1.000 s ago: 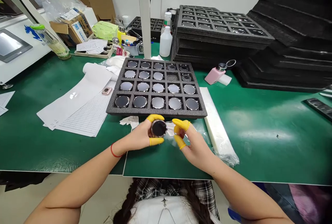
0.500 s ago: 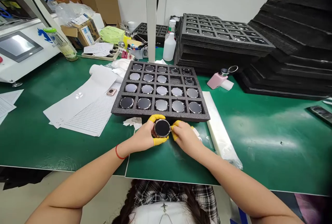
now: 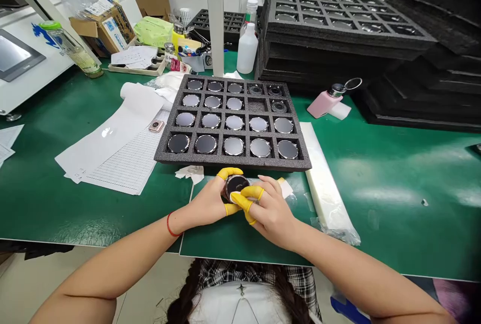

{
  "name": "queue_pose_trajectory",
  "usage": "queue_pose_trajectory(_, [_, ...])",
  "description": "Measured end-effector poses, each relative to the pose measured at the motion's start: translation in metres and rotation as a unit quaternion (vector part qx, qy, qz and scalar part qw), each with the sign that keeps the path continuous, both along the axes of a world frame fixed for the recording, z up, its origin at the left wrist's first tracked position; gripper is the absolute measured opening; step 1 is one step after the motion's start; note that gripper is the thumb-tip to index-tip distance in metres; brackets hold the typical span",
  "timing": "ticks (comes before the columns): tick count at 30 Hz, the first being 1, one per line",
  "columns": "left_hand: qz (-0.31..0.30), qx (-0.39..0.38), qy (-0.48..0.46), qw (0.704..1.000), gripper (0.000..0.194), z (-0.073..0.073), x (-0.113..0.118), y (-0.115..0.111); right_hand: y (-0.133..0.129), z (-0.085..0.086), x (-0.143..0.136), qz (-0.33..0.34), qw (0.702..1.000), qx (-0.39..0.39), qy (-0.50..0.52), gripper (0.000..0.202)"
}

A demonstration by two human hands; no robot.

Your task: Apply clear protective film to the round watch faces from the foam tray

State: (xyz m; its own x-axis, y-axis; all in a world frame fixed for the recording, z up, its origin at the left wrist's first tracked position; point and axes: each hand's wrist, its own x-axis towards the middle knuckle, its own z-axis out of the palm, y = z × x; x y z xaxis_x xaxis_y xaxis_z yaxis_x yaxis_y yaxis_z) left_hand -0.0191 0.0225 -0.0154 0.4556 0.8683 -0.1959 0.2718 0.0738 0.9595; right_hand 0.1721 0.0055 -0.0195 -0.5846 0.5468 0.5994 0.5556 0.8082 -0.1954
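My left hand (image 3: pixel 210 199), in yellow finger cots, grips a round watch case (image 3: pixel 236 182) by its rim, with the dark glass facing up. Over that glass lies my right hand (image 3: pixel 268 209), its cotted fingers pinched on a small white wipe (image 3: pixel 234 196) that touches the lower part of the face. Most of the wipe is hidden under the fingers. Just beyond both hands is a black foam tray (image 3: pixel 233 163) whose pockets hold several round watch cases. One pocket (image 3: pixel 256 105) in its second row from the back has no watch in it.
A long white plastic-wrapped strip (image 3: pixel 330 189) lies right of my hands, with a pink pump bottle (image 3: pixel 326 103) behind it. Stacked foam trays (image 3: pixel 323 53) rise at the back right. To the left are paper sheets (image 3: pixel 112 138) and a small square watch (image 3: pixel 156 125).
My right hand has moved from the watch's right edge onto its glass, bringing the white wipe against it. My left hand still holds the watch. The view has tilted down and closer.
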Motion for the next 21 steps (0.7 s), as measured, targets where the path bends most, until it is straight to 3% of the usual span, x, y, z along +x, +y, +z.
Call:
queue_pose_trajectory(5, [-0.034, -0.008, -0.010, 0.999, 0.055, 0.002, 0.002, -0.003, 0.008, 0.001, 0.005, -0.053, 0.998, 0.007, 0.011, 0.017])
queue_pose_trajectory(12, [-0.084, 0.026, -0.013, 0.996, 0.056, -0.005, 0.005, -0.004, 0.009, 0.008, -0.001, 0.071, 0.997, -0.021, 0.004, 0.020])
queue_pose_trajectory(17, [-0.062, 0.005, -0.041, 0.997, 0.058, 0.003, 0.000, -0.001, 0.011, 0.009, 0.011, 0.144, 0.988, -0.050, -0.009, 0.019])
queue_pose_trajectory(21, [-0.042, 0.006, -0.040, 0.998, 0.059, 0.012, -0.003, -0.001, 0.017, 0.013, 0.024, 0.153, 0.987, -0.057, 0.010, 0.020])
